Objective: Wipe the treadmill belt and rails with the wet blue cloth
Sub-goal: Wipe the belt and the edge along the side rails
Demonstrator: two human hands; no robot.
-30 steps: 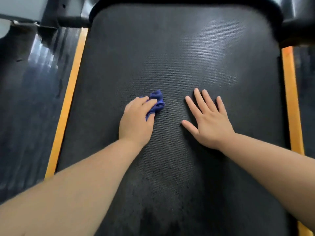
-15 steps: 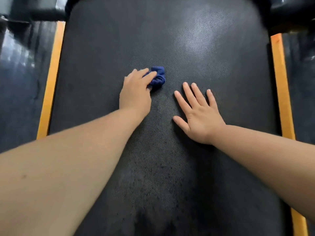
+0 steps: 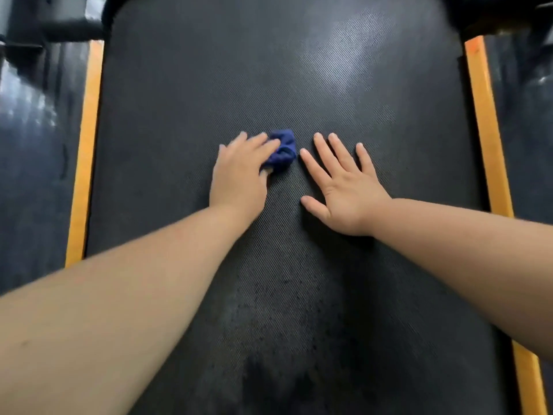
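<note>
Left hand point(image 3: 239, 175) gripping bunched blue cloth point(image 3: 282, 151) under fingertips, right hand point(image 3: 344, 187) flat on belt point(image 3: 269, 70)

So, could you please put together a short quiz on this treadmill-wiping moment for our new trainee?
1. True or false: the right hand holds the blue cloth.
2. Where is the cloth? A) on the left orange rail B) on the treadmill belt, between the two hands C) on the floor
3. Fill in: the right hand lies ____ on the belt, fingers spread.
Key: 1 false, the left hand holds it; 2 B; 3 flat.
</note>
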